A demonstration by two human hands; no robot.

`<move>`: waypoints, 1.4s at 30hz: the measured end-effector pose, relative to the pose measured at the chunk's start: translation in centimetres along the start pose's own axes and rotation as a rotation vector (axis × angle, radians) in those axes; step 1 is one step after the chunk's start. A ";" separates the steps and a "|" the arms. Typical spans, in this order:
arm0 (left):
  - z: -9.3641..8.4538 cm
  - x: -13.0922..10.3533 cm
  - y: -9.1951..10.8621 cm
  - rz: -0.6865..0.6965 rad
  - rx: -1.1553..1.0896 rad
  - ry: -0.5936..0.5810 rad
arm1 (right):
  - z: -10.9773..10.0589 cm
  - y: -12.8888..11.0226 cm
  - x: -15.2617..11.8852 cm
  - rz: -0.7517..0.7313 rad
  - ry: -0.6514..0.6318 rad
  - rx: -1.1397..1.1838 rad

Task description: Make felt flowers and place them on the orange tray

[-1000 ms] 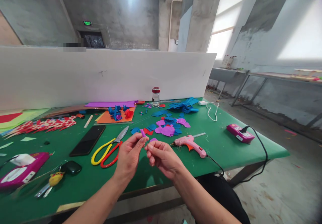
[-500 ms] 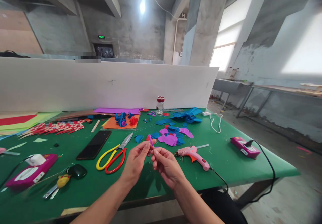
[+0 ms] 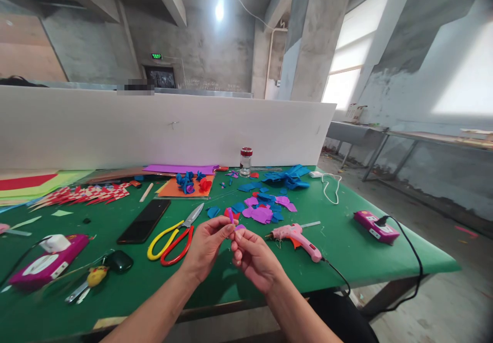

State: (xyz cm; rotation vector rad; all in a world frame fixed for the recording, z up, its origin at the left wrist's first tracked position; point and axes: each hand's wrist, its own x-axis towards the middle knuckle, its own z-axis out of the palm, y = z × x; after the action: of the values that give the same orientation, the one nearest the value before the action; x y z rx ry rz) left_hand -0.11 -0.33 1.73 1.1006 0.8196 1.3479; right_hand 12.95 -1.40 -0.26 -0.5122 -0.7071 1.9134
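My left hand and my right hand meet above the front of the green table, fingertips pinched together. Between them is a small purple paper piece; a narrow curled part sticks up and a rounded part shows by the right fingertips. The fingers cover the rest of it. Just beyond lie cut purple paper shapes and blue paper scraps. Scissors with yellow and red handles rest left of my left hand. A pink glue gun lies right of my right hand.
A black phone, purple power strips and keys with a yellow charm lie on the left. Blue and red paper flowers sit on orange paper. A glass jar stands before a white board.
The purple piece has turned slightly between my fingertips, and its rounded part shows more by the right hand. Both hands stay in nearly the same place.
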 end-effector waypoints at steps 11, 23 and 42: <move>0.0 0.1 0.3 0.021 0.042 0.097 | 0.3 0.0 -0.1 -0.228 0.174 -0.048; 0.1 0.1 0.3 0.015 0.041 0.032 | 0.8 0.4 -0.5 -0.108 0.047 -0.034; -0.1 -0.2 0.5 -0.017 -0.096 -0.132 | -0.1 0.3 -0.7 0.212 -0.207 0.281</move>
State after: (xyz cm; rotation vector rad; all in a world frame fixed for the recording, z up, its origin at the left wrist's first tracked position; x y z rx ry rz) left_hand -0.40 -0.53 2.11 1.0930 0.6594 1.2730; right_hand 13.08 -2.07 -0.54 -0.2210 -0.5164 2.2439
